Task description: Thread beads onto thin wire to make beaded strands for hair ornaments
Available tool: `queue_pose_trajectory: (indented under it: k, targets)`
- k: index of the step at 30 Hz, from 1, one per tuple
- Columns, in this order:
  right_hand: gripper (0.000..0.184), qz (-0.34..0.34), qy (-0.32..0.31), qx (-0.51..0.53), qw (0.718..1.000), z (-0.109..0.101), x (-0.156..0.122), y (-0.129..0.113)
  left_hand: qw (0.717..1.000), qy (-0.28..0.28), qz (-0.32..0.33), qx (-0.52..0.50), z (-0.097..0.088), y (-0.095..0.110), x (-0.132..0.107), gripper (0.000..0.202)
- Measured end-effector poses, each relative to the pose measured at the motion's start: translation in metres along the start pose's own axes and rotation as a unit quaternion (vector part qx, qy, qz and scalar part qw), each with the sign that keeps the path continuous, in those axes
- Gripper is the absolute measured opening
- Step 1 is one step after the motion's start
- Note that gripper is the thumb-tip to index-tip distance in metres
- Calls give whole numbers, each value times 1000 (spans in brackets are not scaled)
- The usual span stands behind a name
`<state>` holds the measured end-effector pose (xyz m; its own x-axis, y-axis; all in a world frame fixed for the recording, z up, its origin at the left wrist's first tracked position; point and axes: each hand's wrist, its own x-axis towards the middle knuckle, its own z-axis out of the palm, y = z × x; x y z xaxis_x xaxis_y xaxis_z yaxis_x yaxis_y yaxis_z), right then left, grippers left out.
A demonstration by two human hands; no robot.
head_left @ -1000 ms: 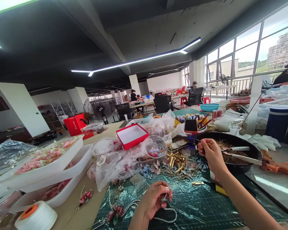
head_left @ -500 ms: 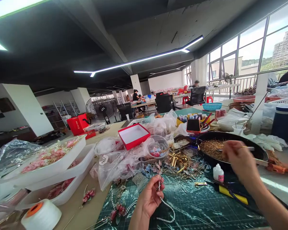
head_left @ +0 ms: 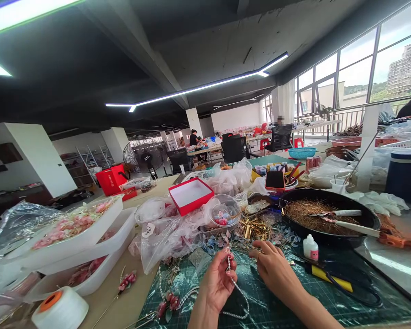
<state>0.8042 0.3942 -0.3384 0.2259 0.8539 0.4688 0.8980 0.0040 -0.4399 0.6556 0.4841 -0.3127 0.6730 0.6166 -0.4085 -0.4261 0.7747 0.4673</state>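
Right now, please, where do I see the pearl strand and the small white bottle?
Pearl strand (head_left: 239, 292): head view, on the stretch hanging below the left hand (head_left: 216, 282).
Small white bottle (head_left: 310, 246): head view, on its white body.

The left hand (head_left: 216, 279) is raised near 6 o'clock, palm turned inward and fingers curled; the right hand (head_left: 276, 268) is held just beside it toward 3 o'clock, fingers bent downward, the right forearm (head_left: 315, 314) angled in from 5 o'clock

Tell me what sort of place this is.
Most likely a handicraft workshop making floral beaded ornaments: the left hand pinches a strand of white pearl beads over a green gridded cutting mat, white plastic trays hold pink artificial flowers, and a distant worktable stands across the hall.
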Motion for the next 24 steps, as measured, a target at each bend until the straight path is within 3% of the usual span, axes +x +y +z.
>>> queue_pose_trajectory:
  k: [4,10,15,24]
  targets:
    - [13,30,47,83,995,-3,4,-17,1000,11,12,5,-2,-3,5,16]
    - [14,82,28,244,966,13,12,-33,999,8,35,11,0,-6,5,17]
    - [15,102,-13,253,962,15,3,-25,998,28,58,21,-1,-3,3,16]
    - [13,123,-72,242,960,-6,-24,-20,997,24,67,33,-3,-2,4,15]
